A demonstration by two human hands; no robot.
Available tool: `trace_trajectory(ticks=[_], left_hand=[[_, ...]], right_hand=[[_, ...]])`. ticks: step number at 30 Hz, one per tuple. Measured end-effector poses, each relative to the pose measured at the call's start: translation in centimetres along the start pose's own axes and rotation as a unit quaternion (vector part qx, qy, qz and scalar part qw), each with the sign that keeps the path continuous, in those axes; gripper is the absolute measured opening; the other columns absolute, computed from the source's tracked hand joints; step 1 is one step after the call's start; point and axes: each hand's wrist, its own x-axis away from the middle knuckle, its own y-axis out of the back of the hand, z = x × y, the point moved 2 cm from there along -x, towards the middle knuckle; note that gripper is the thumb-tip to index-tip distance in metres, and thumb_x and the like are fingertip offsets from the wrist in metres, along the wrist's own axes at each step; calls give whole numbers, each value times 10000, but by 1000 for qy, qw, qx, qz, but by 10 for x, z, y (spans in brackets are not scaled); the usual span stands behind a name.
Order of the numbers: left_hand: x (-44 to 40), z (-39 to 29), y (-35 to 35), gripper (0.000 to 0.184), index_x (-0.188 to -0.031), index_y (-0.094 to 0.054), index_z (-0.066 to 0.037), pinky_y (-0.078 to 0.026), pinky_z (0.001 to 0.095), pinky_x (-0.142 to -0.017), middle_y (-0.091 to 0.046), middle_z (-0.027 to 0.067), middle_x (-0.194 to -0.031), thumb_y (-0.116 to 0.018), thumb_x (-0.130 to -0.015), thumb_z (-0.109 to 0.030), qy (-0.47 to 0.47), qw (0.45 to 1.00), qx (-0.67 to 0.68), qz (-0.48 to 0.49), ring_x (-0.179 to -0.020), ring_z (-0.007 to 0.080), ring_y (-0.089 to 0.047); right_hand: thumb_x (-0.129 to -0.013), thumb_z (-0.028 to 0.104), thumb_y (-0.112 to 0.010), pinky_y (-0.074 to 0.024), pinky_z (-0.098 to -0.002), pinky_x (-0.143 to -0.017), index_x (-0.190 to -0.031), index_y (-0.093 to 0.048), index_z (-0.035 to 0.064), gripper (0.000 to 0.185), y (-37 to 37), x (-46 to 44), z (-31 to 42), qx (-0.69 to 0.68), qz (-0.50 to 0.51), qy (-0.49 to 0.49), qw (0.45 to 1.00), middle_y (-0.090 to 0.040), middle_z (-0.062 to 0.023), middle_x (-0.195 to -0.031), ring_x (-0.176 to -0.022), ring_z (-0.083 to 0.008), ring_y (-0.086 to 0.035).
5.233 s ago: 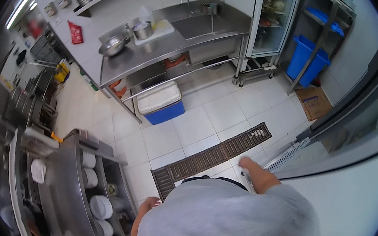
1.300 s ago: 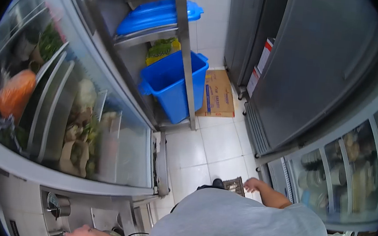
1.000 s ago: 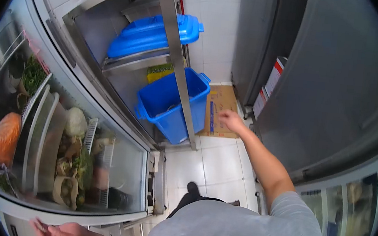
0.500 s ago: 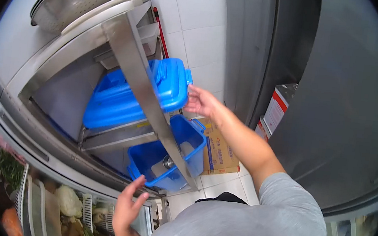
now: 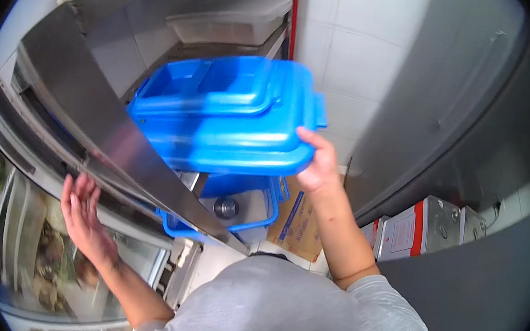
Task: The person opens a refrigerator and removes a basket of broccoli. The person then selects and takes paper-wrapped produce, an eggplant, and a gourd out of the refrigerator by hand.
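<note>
A blue plastic lid (image 5: 242, 136) with a recessed top spans the middle of the view, slightly tilted. Its right front corner is gripped by my right hand (image 5: 320, 166), thumb on top and the other fingers hidden beneath. My left hand (image 5: 87, 219) is raised at the lower left with fingers stretched out, holding nothing, near the steel shelf post (image 5: 119, 140). Below the lid stands an uncovered blue bin (image 5: 269, 221), partly hidden by the lid and the shelf frame. Inside it lies a round metal-ended object (image 5: 225, 208) whose kind I cannot make out.
A lidded translucent container (image 5: 228, 23) sits on the shelf behind the lid. Flattened cardboard (image 5: 300, 230) lies on the floor. Metal tins (image 5: 403, 232) stand at right beside a grey steel door or panel (image 5: 479, 278). Vegetables show in a glass-fronted case (image 5: 48, 259) at lower left.
My right hand has closed on the lid's corner, and the lid now appears farther right and level. My left hand has moved left, away from the bin. The view has shifted.
</note>
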Motion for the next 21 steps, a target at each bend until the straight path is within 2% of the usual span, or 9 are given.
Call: trace_trajectory(ticks=[1,5,7,9,11,12,16,19,21], left_hand=[[3,-7,-19,383,-1265,-377,27,-398,334,-917,-530,179,-1159,-351,-947,-185,-23,1000,6,-10,-1049,231,-529],[17,-2,-50,373,-1244,-408,28,-371,348,-930,-505,153,-1192,-370,-944,-192,-79,996,-38,-7,-1094,219,-492],[25,6,-50,399,-1255,-400,26,-347,331,-938,-505,134,-1197,-380,-947,-228,-55,998,-34,-20,-1105,207,-484],[31,21,-53,452,-1278,-372,12,-335,351,-963,-469,138,-1253,-336,-957,-305,23,998,18,-49,-1151,214,-451],[35,18,-85,522,-1291,-359,4,-340,359,-967,-463,171,-1258,-271,-956,-386,54,996,57,49,-1164,248,-443],[35,24,-91,578,-1299,-353,-2,-341,371,-969,-466,194,-1248,-215,-946,-439,54,995,44,66,-1166,278,-441],[37,24,-102,597,-1287,-368,-7,-340,389,-971,-472,207,-1237,-161,-939,-446,25,999,15,31,-1157,293,-451],[38,21,-103,606,-1282,-370,-5,-352,382,-961,-473,206,-1233,-173,-936,-461,26,999,8,40,-1146,290,-459],[37,23,-101,625,-1271,-377,-3,-393,372,-912,-505,197,-1180,-184,-928,-488,33,998,23,56,-1077,278,-504]], right_hand=[[-775,101,-606,-359,-483,-976,-1275,-319,-58,598,3,3,18,-7,-8,-12,1000,-477,-209,-1208,-1089,-328,-488],[-761,74,-561,-400,-499,-937,-1248,-367,-52,538,56,31,102,30,-70,84,994,-512,-221,-1166,-1036,-350,-528],[-776,114,-548,-393,-511,-935,-1246,-375,-55,529,92,54,146,51,-123,167,977,-504,-227,-1181,-1056,-361,-516],[-815,146,-527,-351,-536,-964,-1275,-333,-57,539,120,74,178,74,-90,197,973,-450,-234,-1243,-1120,-380,-463],[-867,160,-488,-320,-539,-985,-1312,-299,-28,519,138,79,190,44,-49,202,977,-419,-218,-1286,-1168,-372,-422],[-872,163,-489,-323,-540,-983,-1311,-308,-24,511,145,77,191,41,-63,206,976,-418,-214,-1289,-1171,-369,-420],[-874,169,-507,-334,-537,-975,-1294,-342,-27,492,170,65,185,3,-109,238,965,-418,-207,-1294,-1170,-362,-425],[-858,153,-525,-304,-546,-993,-1317,-318,0,526,181,63,182,-36,-157,222,962,-383,-189,-1325,-1194,-362,-392],[-849,134,-535,-307,-547,-992,-1312,-327,2,525,189,61,177,-45,-173,204,962,-394,-186,-1317,-1186,-361,-402]])
